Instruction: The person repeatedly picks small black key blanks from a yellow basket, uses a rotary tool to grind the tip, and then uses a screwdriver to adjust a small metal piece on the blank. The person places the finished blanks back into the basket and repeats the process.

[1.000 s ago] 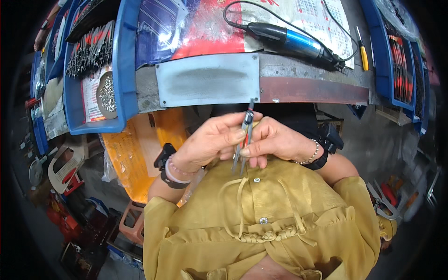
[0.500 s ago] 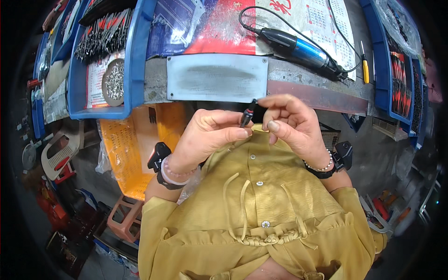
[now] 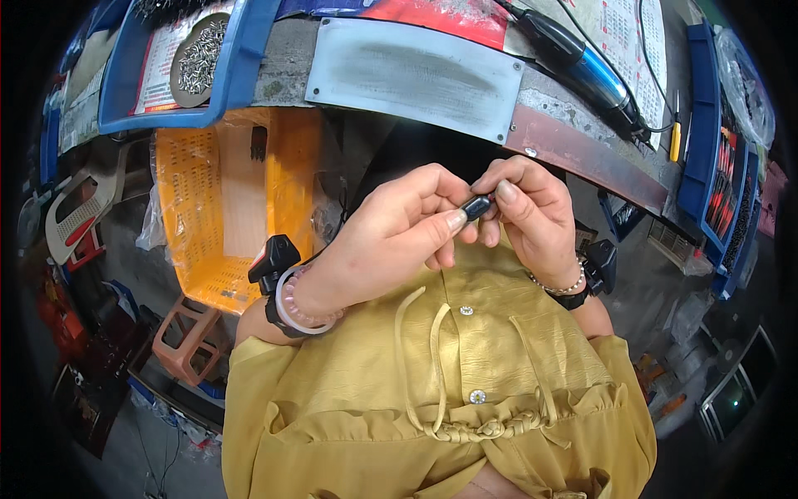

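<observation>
You are seated at a small workshop bench. The surface [image 3: 573,108] carries a worn grey metal plate [image 3: 416,75], a blue-bodied handheld rotary tool [image 3: 582,62] with its cord, and blue plastic trays [image 3: 241,58], one holding a dish of small metal parts [image 3: 199,50]. Beneath it stand an orange perforated crate [image 3: 224,200] and a small plastic stool [image 3: 179,337] on a cluttered floor.

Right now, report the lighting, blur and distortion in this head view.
Head view: even light, no harsh glare; fisheye bends the grey metal plate and blue bin edges, with a black rim; the hands and small black part stay sharp.
</observation>
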{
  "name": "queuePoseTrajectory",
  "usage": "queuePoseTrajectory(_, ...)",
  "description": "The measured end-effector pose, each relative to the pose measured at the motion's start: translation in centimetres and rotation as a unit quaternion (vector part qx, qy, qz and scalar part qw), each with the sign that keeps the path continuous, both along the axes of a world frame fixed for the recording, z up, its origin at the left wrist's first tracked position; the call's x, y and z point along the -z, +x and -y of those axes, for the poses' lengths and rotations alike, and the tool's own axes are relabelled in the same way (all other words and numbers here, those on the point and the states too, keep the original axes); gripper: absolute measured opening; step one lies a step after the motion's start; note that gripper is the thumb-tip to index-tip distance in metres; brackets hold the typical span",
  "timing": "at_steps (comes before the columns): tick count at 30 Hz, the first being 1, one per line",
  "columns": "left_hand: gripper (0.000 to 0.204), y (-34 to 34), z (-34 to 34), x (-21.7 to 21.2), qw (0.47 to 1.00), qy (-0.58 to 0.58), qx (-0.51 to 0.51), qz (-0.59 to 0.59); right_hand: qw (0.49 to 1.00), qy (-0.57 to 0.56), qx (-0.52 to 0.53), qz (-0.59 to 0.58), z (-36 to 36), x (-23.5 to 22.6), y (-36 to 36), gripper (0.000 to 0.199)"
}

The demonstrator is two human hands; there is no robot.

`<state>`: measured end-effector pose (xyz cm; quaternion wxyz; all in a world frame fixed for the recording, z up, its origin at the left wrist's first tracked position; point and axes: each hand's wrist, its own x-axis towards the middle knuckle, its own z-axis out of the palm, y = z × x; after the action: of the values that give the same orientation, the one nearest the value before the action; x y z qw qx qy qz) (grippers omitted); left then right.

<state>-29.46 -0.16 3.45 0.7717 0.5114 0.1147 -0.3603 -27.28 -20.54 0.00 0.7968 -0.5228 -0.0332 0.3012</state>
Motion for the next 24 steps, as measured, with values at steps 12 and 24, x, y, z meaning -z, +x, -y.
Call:
queuePoseTrajectory(12, 0.021, -0.6, 0.6, 1.0, 0.999, 0.029, -0.016, 0.025, 0.995, -0.038, 0.035, -0.080, -0.5, -0.3, -0.1, 0.019)
queuePoseTrajectory(24, 0.024, -0.4, 1.1, 1.8, 1.000, 0.007, 0.004, 0.005, 0.989, -0.086, 0.091, -0.073, -1.1, 0.1, -0.5, 0.015)
